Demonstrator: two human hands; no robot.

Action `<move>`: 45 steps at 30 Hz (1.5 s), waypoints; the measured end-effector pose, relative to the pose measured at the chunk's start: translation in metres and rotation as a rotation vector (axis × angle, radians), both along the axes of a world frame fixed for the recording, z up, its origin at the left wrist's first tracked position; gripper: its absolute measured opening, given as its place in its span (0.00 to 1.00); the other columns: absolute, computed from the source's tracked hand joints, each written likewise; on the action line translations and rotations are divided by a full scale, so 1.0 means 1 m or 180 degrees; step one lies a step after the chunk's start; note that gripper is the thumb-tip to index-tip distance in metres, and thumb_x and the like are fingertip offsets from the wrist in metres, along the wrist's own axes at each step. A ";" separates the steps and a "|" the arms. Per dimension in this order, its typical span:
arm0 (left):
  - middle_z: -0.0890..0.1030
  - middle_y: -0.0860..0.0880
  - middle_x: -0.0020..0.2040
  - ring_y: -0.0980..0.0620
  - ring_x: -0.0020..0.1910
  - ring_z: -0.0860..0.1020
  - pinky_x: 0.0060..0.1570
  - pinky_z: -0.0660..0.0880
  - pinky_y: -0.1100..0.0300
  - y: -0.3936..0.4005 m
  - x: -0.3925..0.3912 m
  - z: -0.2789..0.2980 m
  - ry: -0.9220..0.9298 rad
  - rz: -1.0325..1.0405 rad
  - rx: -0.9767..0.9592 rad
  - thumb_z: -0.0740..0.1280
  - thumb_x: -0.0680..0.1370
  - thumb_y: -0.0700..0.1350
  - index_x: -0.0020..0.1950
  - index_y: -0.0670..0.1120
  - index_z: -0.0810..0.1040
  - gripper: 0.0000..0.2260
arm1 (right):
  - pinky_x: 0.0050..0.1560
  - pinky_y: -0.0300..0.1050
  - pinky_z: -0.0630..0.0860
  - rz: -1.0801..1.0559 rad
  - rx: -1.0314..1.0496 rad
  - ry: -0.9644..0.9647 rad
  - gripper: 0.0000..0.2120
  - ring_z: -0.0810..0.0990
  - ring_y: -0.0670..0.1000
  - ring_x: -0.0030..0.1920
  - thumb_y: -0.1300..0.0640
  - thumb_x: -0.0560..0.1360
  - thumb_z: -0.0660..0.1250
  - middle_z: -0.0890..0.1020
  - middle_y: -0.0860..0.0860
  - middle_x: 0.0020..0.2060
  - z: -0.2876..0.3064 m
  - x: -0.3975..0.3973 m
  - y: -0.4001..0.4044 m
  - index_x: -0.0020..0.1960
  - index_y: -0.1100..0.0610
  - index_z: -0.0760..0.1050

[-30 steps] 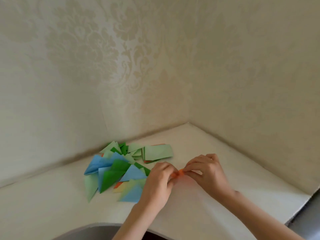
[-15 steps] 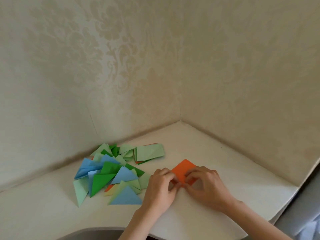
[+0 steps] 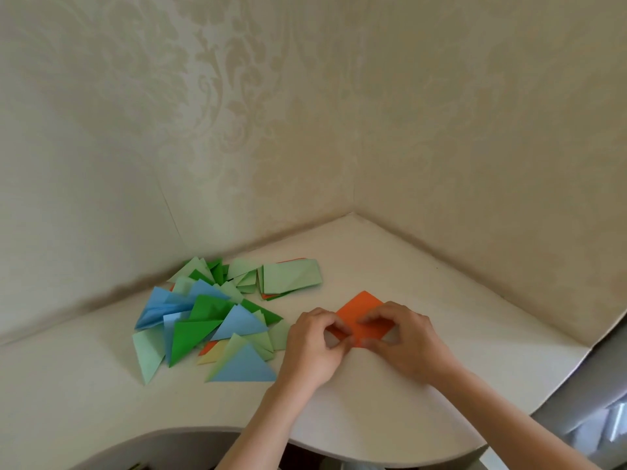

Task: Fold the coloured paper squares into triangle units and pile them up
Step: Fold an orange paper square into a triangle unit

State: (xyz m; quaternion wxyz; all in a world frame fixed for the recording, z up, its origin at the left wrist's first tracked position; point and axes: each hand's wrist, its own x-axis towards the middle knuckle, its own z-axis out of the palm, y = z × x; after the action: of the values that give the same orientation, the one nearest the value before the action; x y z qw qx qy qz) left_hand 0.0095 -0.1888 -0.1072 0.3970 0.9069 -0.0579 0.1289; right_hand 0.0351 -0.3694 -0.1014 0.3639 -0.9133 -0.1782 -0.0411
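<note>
An orange paper square (image 3: 363, 310) lies flat on the white table (image 3: 424, 276), one corner pointing away from me. My left hand (image 3: 314, 347) pinches its near left edge with curled fingers. My right hand (image 3: 403, 337) pinches its near right side, and both hands hide the paper's lower half. To the left spreads a loose pile of folded triangles (image 3: 210, 320) in blue, dark green, pale green and yellow. Behind that pile sits a small stack of flat paper squares (image 3: 291, 276), pale green on top with orange showing underneath.
Wallpapered walls (image 3: 441, 130) meet in a corner right behind the table. The table's curved front edge (image 3: 339, 449) runs near my forearms, and its right edge (image 3: 597, 337) drops off beside a grey surface.
A second ago both hands held the orange paper bunched small between the fingertips. Now it lies spread open on the table as a flat square, with both hands on its near part.
</note>
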 end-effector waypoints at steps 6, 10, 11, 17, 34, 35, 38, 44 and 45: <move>0.80 0.58 0.45 0.62 0.47 0.75 0.47 0.66 0.75 0.009 -0.002 0.003 0.0129 -0.0230 -0.0148 0.72 0.71 0.42 0.44 0.53 0.82 0.06 | 0.58 0.45 0.72 0.0259 -0.0121 -0.0308 0.09 0.75 0.35 0.52 0.42 0.70 0.70 0.77 0.31 0.49 -0.003 -0.007 -0.008 0.50 0.41 0.81; 0.78 0.58 0.51 0.60 0.53 0.73 0.54 0.67 0.69 0.014 -0.006 0.003 0.0186 -0.0543 0.0005 0.67 0.70 0.43 0.51 0.55 0.80 0.12 | 0.56 0.49 0.72 0.0061 -0.0072 -0.0342 0.12 0.76 0.38 0.49 0.36 0.67 0.67 0.77 0.33 0.47 -0.003 -0.009 -0.002 0.43 0.42 0.80; 0.78 0.58 0.52 0.59 0.54 0.72 0.55 0.67 0.69 0.015 -0.009 0.004 0.0154 -0.0594 0.0070 0.66 0.69 0.45 0.54 0.54 0.79 0.14 | 0.57 0.51 0.72 0.0045 -0.0092 -0.0315 0.09 0.76 0.38 0.49 0.38 0.68 0.68 0.77 0.33 0.47 -0.003 -0.008 -0.001 0.42 0.42 0.79; 0.76 0.56 0.53 0.56 0.55 0.70 0.56 0.67 0.64 0.011 -0.020 0.001 -0.0483 -0.0620 0.0398 0.66 0.69 0.42 0.56 0.50 0.78 0.16 | 0.59 0.52 0.70 0.0358 -0.0231 -0.0074 0.05 0.75 0.39 0.48 0.46 0.73 0.69 0.76 0.33 0.49 0.007 -0.008 -0.003 0.40 0.40 0.74; 0.80 0.55 0.42 0.56 0.43 0.74 0.44 0.72 0.59 0.020 -0.024 0.000 -0.0785 -0.0304 0.0523 0.69 0.74 0.42 0.46 0.48 0.80 0.03 | 0.57 0.48 0.68 0.0468 -0.0189 -0.0482 0.14 0.75 0.36 0.47 0.32 0.69 0.65 0.77 0.33 0.43 0.002 -0.024 0.004 0.43 0.41 0.76; 0.80 0.54 0.42 0.56 0.44 0.74 0.44 0.72 0.59 0.019 -0.022 -0.001 -0.0772 -0.0265 0.0514 0.70 0.74 0.41 0.48 0.48 0.80 0.04 | 0.57 0.50 0.69 0.0398 -0.0204 -0.0511 0.13 0.75 0.36 0.47 0.34 0.71 0.64 0.77 0.33 0.43 0.000 -0.023 0.005 0.43 0.42 0.76; 0.80 0.54 0.43 0.54 0.45 0.74 0.46 0.72 0.59 0.016 -0.018 0.001 -0.0723 -0.0161 0.0465 0.70 0.75 0.43 0.51 0.48 0.80 0.06 | 0.56 0.54 0.71 0.0271 -0.0190 -0.0567 0.12 0.75 0.38 0.46 0.38 0.72 0.63 0.76 0.34 0.43 -0.003 -0.021 0.008 0.42 0.44 0.77; 0.70 0.58 0.38 0.52 0.42 0.72 0.42 0.69 0.58 0.011 -0.006 0.003 -0.0589 -0.0142 0.0584 0.70 0.75 0.48 0.53 0.48 0.78 0.09 | 0.55 0.53 0.73 0.0182 -0.0185 -0.0551 0.08 0.75 0.40 0.48 0.45 0.72 0.69 0.77 0.37 0.47 -0.003 -0.018 0.004 0.40 0.48 0.79; 0.71 0.57 0.38 0.51 0.43 0.72 0.43 0.70 0.57 0.010 -0.005 0.003 -0.0544 -0.0137 0.0606 0.70 0.75 0.49 0.54 0.48 0.78 0.10 | 0.55 0.52 0.73 0.0134 -0.0175 -0.0550 0.08 0.75 0.40 0.47 0.46 0.73 0.69 0.77 0.38 0.47 -0.003 -0.018 0.004 0.39 0.49 0.79</move>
State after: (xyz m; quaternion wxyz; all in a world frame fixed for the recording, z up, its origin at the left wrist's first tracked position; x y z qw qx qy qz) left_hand 0.0050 -0.1786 -0.1043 0.3054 0.9247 -0.1230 0.1911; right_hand 0.0172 -0.3650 -0.1047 0.3227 -0.9121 -0.2291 -0.1071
